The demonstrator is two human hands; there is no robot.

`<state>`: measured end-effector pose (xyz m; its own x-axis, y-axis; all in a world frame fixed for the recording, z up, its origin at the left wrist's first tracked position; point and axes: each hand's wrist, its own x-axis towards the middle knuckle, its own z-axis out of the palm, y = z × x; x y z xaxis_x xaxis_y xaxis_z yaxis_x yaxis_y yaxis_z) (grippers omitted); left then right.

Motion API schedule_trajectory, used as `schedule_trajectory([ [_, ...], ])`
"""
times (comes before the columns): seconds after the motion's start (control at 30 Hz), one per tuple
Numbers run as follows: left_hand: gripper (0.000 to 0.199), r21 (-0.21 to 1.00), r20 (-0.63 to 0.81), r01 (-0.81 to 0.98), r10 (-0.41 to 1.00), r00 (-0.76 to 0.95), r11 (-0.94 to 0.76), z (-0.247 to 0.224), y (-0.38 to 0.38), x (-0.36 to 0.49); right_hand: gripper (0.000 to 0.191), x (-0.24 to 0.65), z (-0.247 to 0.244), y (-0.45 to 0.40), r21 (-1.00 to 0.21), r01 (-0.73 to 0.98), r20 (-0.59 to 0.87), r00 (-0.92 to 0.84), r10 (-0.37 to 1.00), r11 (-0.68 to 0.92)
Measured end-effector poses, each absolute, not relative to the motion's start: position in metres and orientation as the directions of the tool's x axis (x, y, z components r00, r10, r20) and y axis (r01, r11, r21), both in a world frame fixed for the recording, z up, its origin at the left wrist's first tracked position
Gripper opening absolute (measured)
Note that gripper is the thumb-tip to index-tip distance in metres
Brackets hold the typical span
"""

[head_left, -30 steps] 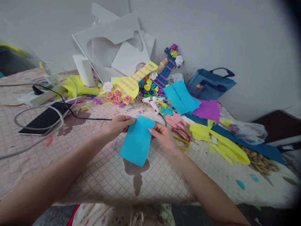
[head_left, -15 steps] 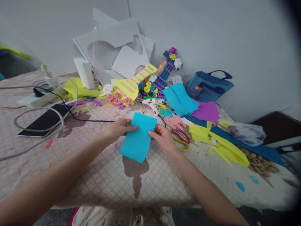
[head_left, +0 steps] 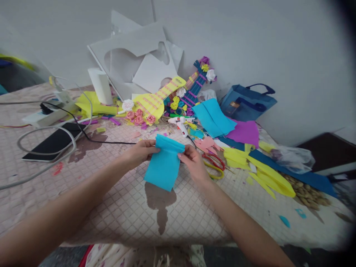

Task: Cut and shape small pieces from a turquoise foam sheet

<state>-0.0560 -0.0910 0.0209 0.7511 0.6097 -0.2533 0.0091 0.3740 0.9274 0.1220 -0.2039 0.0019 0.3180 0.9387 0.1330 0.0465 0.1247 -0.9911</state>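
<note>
A rectangular piece of blue paper (head_left: pixel 163 168) is held up over the middle of the quilted tablecloth, its upper part creased across its width. My left hand (head_left: pixel 143 151) pinches its upper left edge, thumb in front. At the upper right edge my right hand (head_left: pixel 191 158) grips it the same way. Behind the paper lies a white glue gun (head_left: pixel 182 126). Scissors with red and yellow handles (head_left: pixel 215 165) rest just right of my right hand. Farther back, a yellow paper guitar (head_left: pixel 151 104) with pink flowers leans beside a dark blue one (head_left: pixel 194 87).
More blue sheets (head_left: pixel 213 118), a purple sheet (head_left: pixel 246 131) and yellow strips (head_left: pixel 267 176) lie at the right, near peanuts (head_left: pixel 308 193) and a blue bag (head_left: pixel 246 102). A power strip (head_left: pixel 46 115), cables and a black tablet (head_left: pixel 55 142) occupy the left.
The top of the blue paper has gone from flat to creased, and its visible length is shorter. Both hands still hold its sides, in nearly the same place.
</note>
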Motion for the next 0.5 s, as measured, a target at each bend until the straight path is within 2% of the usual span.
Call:
schedule_trajectory([
  [0.23,0.019,0.918,-0.286,0.004,0.656,0.698,0.396,0.020,-0.091,-0.055,0.011,0.118,0.004,-0.205,-0.990,-0.004,0.130,0.314,0.940,0.138],
  [0.4,0.011,0.905,-0.296,-0.009,0.643,0.706,0.426,0.021,-0.091,-0.055,0.007,0.122,-0.003,-0.202,-0.985,0.061,0.170,0.358,0.918,0.159],
  [0.5,0.013,0.904,-0.311,-0.009,0.671,0.673,0.428,0.022,-0.091,-0.054,0.009,0.124,-0.006,-0.201,-0.976,0.113,0.216,0.353,0.910,0.188],
])
